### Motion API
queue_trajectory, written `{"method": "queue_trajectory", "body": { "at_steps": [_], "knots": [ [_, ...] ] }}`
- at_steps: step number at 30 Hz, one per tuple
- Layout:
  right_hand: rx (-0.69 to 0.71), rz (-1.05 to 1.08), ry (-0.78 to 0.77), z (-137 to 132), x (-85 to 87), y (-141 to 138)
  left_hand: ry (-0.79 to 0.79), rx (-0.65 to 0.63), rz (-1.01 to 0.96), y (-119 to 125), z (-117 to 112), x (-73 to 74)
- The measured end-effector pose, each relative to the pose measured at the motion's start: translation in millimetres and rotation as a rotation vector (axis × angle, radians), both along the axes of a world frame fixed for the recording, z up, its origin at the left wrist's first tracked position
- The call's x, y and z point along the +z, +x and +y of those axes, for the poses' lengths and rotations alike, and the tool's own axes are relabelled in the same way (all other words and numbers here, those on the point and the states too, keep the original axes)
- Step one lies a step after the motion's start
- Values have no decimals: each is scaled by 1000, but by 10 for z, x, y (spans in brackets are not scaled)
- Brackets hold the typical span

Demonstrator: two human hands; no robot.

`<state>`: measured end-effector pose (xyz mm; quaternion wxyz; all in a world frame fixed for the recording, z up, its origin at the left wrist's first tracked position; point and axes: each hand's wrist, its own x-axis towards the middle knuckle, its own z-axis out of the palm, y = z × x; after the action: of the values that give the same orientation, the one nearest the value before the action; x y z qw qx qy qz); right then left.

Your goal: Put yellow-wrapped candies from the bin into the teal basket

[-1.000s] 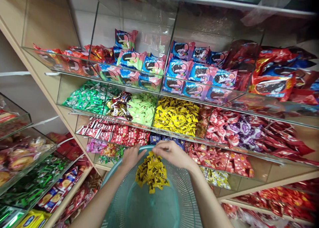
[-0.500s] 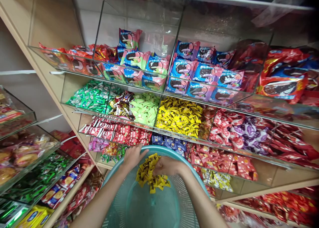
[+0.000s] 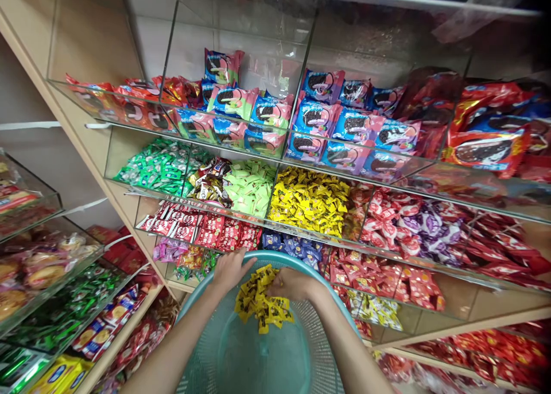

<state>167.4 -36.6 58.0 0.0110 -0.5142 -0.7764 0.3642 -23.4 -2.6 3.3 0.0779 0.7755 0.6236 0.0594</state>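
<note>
A teal plastic basket (image 3: 267, 356) with perforated sides stands in front of me. My left hand (image 3: 230, 270) grips its far-left rim, thumb along the inside and fingers over the outer edge. Inside the basket, against its far wall, lies a heap of small yellow-wrapped candies (image 3: 253, 302). My right hand (image 3: 290, 284) reaches down into the basket at the right side of this heap. Its fingers curl around some of the candies, and the fingertips are partly hidden among the wrappers.
Ahead rise tilted clear-walled shelf bins, with a bin of yellow candies (image 3: 310, 201) just beyond the rim. Blue cookie packs (image 3: 318, 118) fill the bins above. Green candies (image 3: 157, 167) lie to the left, red packets (image 3: 365, 273) to the right. A wooden side panel (image 3: 86, 141) slants at left.
My right hand has shifted very slightly among the yellow candies, its fingers a little looser. My left hand stays on the rim, and the basket has not moved.
</note>
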Motion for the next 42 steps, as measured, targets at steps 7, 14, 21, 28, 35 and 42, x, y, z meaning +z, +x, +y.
{"method": "queue_trajectory", "body": {
  "at_steps": [7,14,21,28,35,42],
  "knots": [
    [19,51,83,-9,111,27,-4,7,-24,-1,-6,3],
    [-65,364,533,-93,552,-24,34,-21,-29,-13,12,-58],
    [-271,560,896,-85,693,39,50,-24,-11,-19,23,-89],
    [-349,456,1100,22,631,91,8,-6,-36,-14,-2,-52],
    [-312,33,1040,115,623,94,35,-4,-22,-16,-6,-65],
    [-259,-101,993,114,626,93,11,9,-36,-11,-6,-70]
  ]
}}
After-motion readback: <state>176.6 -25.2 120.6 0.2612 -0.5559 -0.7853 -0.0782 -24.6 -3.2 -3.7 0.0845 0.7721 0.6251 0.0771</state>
